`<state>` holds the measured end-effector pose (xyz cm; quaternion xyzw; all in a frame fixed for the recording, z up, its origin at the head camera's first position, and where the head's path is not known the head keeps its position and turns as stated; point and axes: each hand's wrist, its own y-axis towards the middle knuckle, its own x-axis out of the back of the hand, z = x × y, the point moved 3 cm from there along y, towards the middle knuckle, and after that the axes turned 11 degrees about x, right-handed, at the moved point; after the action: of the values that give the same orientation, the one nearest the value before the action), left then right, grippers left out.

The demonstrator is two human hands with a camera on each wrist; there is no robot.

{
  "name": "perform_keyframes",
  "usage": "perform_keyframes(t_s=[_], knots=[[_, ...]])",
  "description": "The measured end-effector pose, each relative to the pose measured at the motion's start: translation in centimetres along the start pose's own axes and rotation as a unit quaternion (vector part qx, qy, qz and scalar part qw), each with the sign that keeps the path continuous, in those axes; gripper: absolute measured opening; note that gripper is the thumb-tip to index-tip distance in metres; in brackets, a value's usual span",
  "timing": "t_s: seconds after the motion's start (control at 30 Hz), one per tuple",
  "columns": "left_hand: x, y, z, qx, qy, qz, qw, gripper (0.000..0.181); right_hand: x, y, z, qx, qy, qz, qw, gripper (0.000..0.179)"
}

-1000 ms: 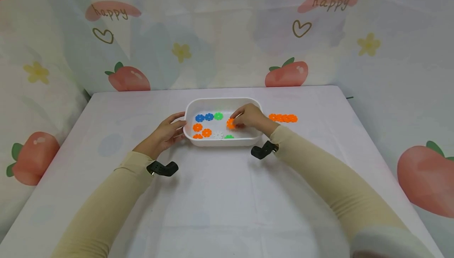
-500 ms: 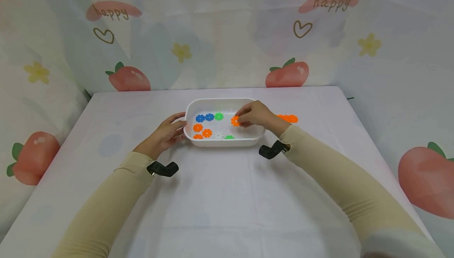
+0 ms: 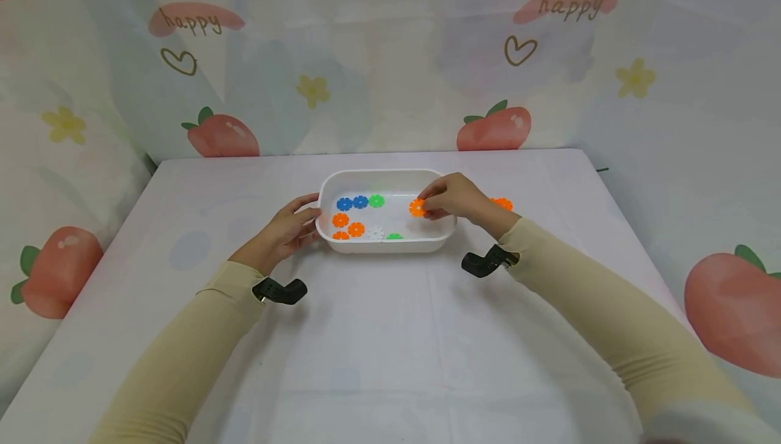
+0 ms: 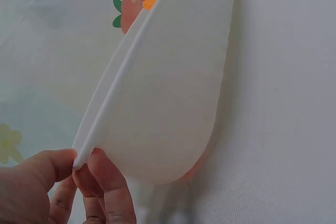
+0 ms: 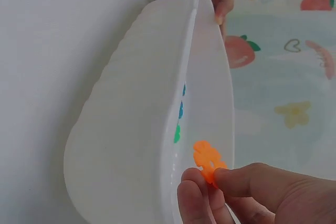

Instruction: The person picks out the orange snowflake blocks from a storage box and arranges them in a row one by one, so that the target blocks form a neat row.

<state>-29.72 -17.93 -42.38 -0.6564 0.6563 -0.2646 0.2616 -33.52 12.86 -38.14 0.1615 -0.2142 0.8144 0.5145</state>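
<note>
A white plastic tray (image 3: 384, 246) stands on the table with flower-shaped plastic discs lying in it. My left hand (image 3: 285, 232) grips its left end; in the left wrist view the thumb and fingers (image 4: 107, 182) pinch the rim. My right hand (image 3: 454, 198) holds an orange flower-shaped disc (image 5: 206, 157) between thumb and fingertips, over the tray's right end and level with the rim. Inside the tray lie two blue discs (image 3: 360, 202), a green disc (image 3: 376, 200), several orange discs (image 3: 356, 229), a white disc (image 3: 375, 233) and another green disc (image 3: 394, 236) partly behind the front wall.
Right of the tray, more orange discs (image 3: 503, 203) lie on the white-covered table (image 3: 366, 335), partly hidden behind the right wrist. A printed cloth backdrop (image 3: 378, 78) rises behind the table's back edge and along both sides.
My right hand has moved to the right with the orange disc, from the tray's middle right toward its right end. The left hand and the tray have stayed put.
</note>
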Motion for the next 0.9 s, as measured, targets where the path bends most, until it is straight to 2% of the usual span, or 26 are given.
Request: perform_keyframes(t_s=[0.37,0.9], knots=[[0.0,0.0,0.0,-0.003,0.003,0.000,1.0000,0.051,1.8,-1.3,0.0,0.003,0.013,0.014,0.9998,0.031],[-0.1,0.1,0.0,0.000,-0.001,-0.009,1.0000,0.050,4.6,-3.0,-1.3,-0.007,0.023,0.000,0.9997,0.035]])
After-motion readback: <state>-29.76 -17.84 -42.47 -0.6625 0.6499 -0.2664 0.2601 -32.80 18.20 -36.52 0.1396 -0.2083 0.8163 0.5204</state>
